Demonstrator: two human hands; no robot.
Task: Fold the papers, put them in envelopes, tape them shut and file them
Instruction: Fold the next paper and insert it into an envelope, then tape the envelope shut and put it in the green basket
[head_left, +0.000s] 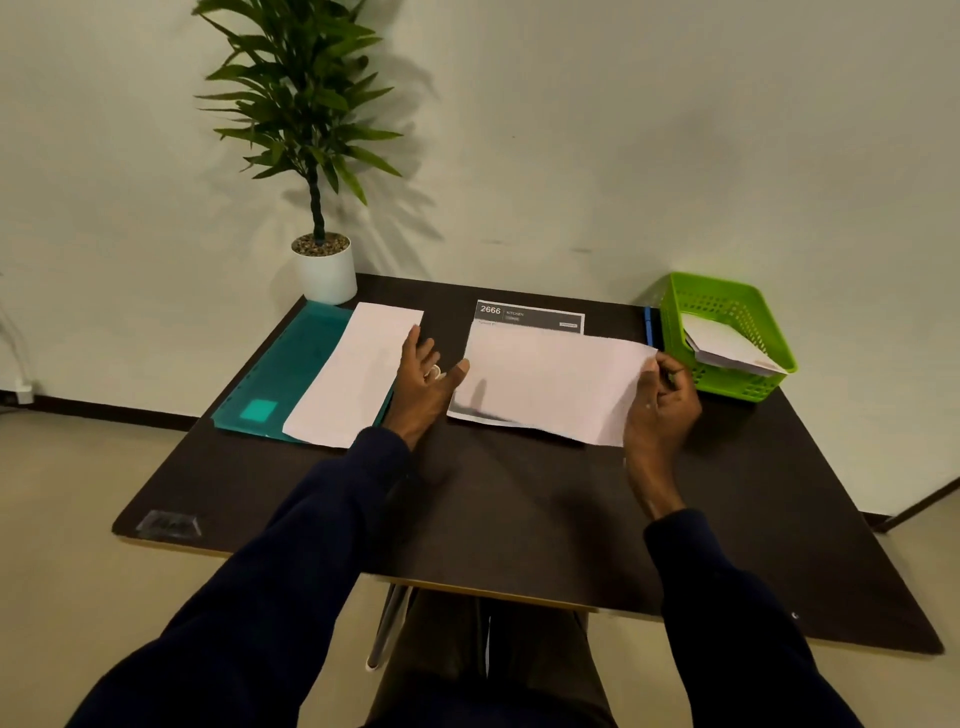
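The paper (545, 382) lies flat at the centre of the dark table (519, 509), its long axis running left to right, over a printed sheet (530, 316) that shows at its far edge. The right hand (662, 402) is at its right short edge, fingers pinched on the far right corner. The left hand (428, 371) rests open, fingers spread, just beside the left edge, thumb touching it. A fold would likely carry the right edge leftward. Envelopes sit in the green basket (727, 301), far right.
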